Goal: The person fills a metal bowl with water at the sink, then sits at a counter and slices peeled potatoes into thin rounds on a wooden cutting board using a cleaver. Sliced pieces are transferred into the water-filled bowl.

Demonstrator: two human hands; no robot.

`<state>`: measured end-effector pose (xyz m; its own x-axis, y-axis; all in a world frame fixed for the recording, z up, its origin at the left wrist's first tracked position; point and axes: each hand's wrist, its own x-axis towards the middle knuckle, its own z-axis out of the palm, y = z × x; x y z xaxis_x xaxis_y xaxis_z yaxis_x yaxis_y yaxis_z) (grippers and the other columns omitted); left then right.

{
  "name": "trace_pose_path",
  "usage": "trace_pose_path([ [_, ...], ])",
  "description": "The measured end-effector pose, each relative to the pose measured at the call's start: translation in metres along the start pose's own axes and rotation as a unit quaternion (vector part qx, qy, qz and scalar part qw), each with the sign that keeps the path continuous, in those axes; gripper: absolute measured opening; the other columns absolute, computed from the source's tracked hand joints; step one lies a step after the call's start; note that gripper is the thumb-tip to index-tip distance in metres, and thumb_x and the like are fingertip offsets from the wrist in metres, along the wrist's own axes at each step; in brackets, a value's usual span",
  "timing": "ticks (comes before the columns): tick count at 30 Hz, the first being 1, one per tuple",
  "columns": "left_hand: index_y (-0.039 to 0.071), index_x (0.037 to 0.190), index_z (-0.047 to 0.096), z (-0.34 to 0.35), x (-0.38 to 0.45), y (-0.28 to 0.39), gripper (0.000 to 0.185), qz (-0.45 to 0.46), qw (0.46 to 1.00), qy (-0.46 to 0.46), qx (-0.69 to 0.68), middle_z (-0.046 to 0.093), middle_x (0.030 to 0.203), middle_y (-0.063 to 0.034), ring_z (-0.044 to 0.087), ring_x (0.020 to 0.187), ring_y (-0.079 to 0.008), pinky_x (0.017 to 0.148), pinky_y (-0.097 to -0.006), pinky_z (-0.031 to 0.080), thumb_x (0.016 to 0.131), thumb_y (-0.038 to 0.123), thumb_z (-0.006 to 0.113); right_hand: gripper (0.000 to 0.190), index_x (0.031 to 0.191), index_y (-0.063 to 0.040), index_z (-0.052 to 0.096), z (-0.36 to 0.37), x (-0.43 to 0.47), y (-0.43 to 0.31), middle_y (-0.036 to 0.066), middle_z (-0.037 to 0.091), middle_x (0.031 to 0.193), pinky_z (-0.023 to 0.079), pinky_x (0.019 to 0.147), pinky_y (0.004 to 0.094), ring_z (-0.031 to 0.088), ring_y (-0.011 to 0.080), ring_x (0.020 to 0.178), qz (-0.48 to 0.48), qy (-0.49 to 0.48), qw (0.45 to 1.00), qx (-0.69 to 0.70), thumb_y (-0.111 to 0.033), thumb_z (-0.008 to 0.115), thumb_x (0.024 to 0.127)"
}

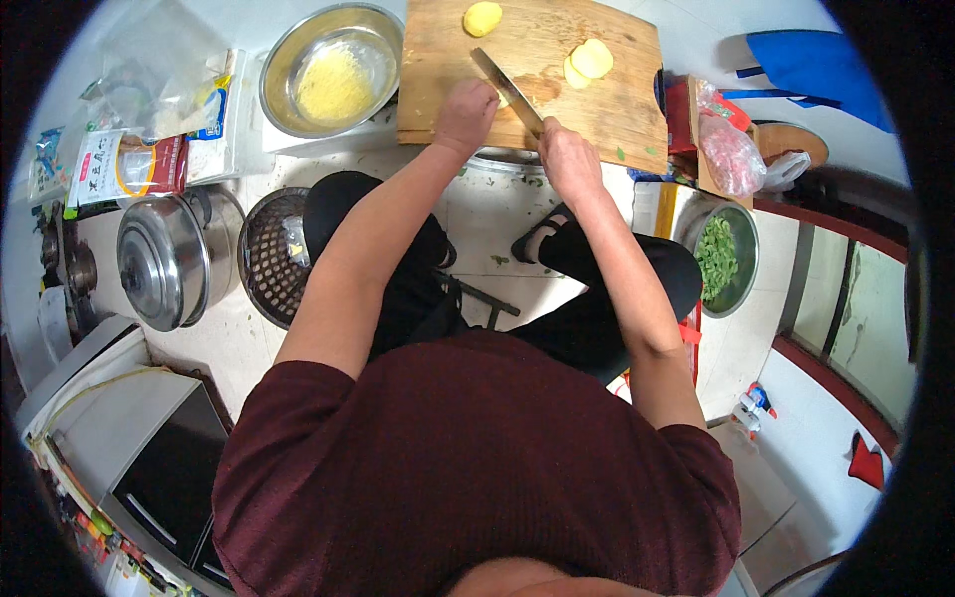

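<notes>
My right hand grips the handle of a kitchen knife, whose blade slants up and left over a wooden cutting board. Beside the blade, my left hand rests with bent fingers on the board, against pale yellow pieces that it mostly hides. A peeled yellow potato lies near the board's far edge. Several round potato slices overlap at the right. Left of the board stands a steel bowl with a heap of fine yellow shreds or crumbs.
A dark woven plastic basket and a lidded steel pot stand at left, below food packets. At right are a cardboard box with bagged items and a metal bowl of green leaves. Leaf scraps dot the tiled floor.
</notes>
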<state>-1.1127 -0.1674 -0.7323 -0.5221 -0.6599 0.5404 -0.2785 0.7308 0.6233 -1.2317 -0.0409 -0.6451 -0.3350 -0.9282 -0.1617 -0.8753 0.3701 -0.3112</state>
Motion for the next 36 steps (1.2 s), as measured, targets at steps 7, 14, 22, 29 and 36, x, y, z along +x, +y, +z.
trace_pose_path([
  [7,0.004,0.079,0.058,-0.003,-0.002,0.0,0.014,-0.018,1.0,-0.016,-0.002,0.059,0.082,-0.0107,0.057,0.083,-0.0291,0.073,-0.0371,0.047,0.069,0.003,0.068,0.015,0.088,-0.001,0.054,0.006,0.005,-0.004,0.023,0.063,0.076,0.048,0.067,0.0494,0.062,0.0404,0.075,0.01,0.023,0.999,0.026,-0.015,0.057,0.083],
  [14,0.006,0.073,0.056,-0.003,-0.003,-0.003,0.011,-0.007,1.0,0.014,-0.005,0.056,0.077,-0.0097,0.056,0.079,-0.0292,0.069,-0.0382,0.046,0.068,0.002,0.064,0.016,0.088,0.0,0.053,-0.006,-0.002,-0.01,0.024,0.063,0.077,0.048,0.068,0.05,0.062,0.0405,0.076,-0.008,0.003,1.0,0.007,-0.015,0.056,0.083],
  [22,0.006,0.076,0.056,-0.006,0.0,0.002,0.013,0.002,1.0,0.001,0.005,0.056,0.078,-0.011,0.056,0.079,-0.0298,0.07,-0.0381,0.046,0.069,0.002,0.066,0.015,0.088,-0.001,0.053,0.011,0.008,-0.006,0.025,0.063,0.078,0.048,0.069,0.05,0.062,0.0411,0.076,0.01,0.017,0.999,0.025,-0.016,0.052,0.084],
  [29,0.006,0.077,0.057,-0.001,-0.007,-0.004,0.013,-0.022,0.999,0.024,0.018,0.057,0.079,-0.0109,0.056,0.079,-0.0298,0.07,-0.0386,0.046,0.068,0.004,0.066,0.015,0.089,-0.001,0.054,0.001,0.002,-0.008,0.024,0.063,0.077,0.047,0.07,0.05,0.062,0.041,0.078,-0.002,0.015,1.0,0.021,-0.015,0.053,0.083],
  [36,0.007,0.073,0.057,-0.002,-0.005,-0.001,0.01,-0.027,0.999,0.017,0.006,0.056,0.077,-0.0101,0.055,0.079,-0.0298,0.069,-0.0394,0.045,0.067,0.004,0.065,0.016,0.088,-0.001,0.053,0.007,0.007,-0.01,0.024,0.063,0.076,0.048,0.067,0.0495,0.062,0.0407,0.076,0.002,0.013,1.0,0.021,-0.016,0.053,0.084],
])
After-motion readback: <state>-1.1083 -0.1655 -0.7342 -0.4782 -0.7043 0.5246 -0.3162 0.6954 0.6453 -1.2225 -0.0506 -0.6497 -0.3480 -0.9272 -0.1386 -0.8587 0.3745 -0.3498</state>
